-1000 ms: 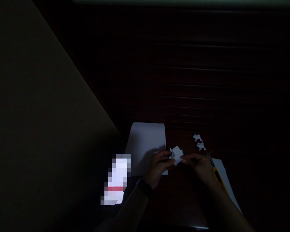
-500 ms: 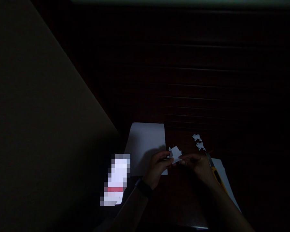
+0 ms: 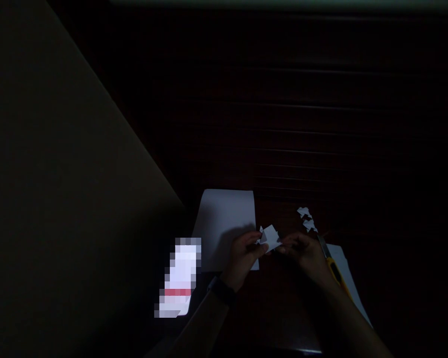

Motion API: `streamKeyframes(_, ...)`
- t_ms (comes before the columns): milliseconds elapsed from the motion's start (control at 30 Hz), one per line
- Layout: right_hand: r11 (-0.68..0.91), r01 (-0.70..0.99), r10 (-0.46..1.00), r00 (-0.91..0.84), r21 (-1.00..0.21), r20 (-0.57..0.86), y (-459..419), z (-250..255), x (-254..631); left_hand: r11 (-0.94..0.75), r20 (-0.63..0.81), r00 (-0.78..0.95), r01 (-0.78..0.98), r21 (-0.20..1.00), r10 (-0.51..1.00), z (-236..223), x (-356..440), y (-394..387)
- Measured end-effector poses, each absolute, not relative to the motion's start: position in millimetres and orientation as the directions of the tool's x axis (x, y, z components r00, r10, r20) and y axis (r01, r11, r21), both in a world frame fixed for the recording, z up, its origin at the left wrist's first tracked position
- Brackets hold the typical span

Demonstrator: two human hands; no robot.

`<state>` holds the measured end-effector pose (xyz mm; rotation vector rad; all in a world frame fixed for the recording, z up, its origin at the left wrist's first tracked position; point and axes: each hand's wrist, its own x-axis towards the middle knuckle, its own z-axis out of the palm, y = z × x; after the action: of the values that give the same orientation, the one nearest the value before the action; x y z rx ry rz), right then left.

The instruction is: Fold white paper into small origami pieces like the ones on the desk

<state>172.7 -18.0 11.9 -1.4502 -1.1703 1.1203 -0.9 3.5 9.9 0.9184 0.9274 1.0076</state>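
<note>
Between my hands is a small folded piece of white paper [image 3: 271, 237] with several pointed corners. My left hand [image 3: 244, 256] pinches its left side, thumb on top and fingers behind. At its right corner my right hand [image 3: 308, 252] closes thumb and fingertips on the edge. A dark band circles my left wrist. Two small folded paper pieces [image 3: 306, 220] lie beyond my right hand. Close beside that hand rests a yellow box cutter [image 3: 334, 271] with its blade out. The light is dim, so fine folds are hard to make out.
A white sheet of paper [image 3: 224, 214] lies left of centre, partly under my left hand's shadow. Nearer on the left glows a phone screen [image 3: 182, 273], blurred out. More white paper [image 3: 349, 278] sits under the box cutter. A pale wall [image 3: 78, 174] rises at the left.
The folded paper has tilted slightly in my fingers. My right hand has shifted a little, its fingers lifted slightly at the paper's right corner. Everything on the table stays in place.
</note>
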Motion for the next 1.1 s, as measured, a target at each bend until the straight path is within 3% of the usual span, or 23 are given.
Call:
streamKeyframes(200, -0.137, 0.226, 0.99, 0.046, -0.964, -0.13, -21, 14, 173, 0.277, -0.199, 0.29, -0.258, 0.926, 0.936, 11, -2, 3)
streamKeyframes(467, -0.125, 0.115, 0.991, -0.029, -0.985, -0.129, -20, 8, 170, 0.29, -0.221, 0.281, -0.234, 0.928, 0.934, 7, -3, 2)
streamKeyframes(633, -0.139, 0.112, 0.99, -0.013, -0.984, -0.142, -19, 9, 170, 0.306, -0.246, 0.26, -0.224, 0.926, 0.934, 8, -2, 2)
streamKeyframes(867, -0.185, 0.2, 0.981, 0.091, -0.962, -0.17, -18, 8, 174, 0.162, -0.094, 0.31, -0.201, 0.966, 0.946, 18, 2, 3)
streamKeyframes(1100, -0.205, 0.171, 0.973, 0.145, -0.964, -0.182, -17, 15, 172, 0.073, -0.053, 0.211, -0.09, 0.993, 0.976, 13, 6, 3)
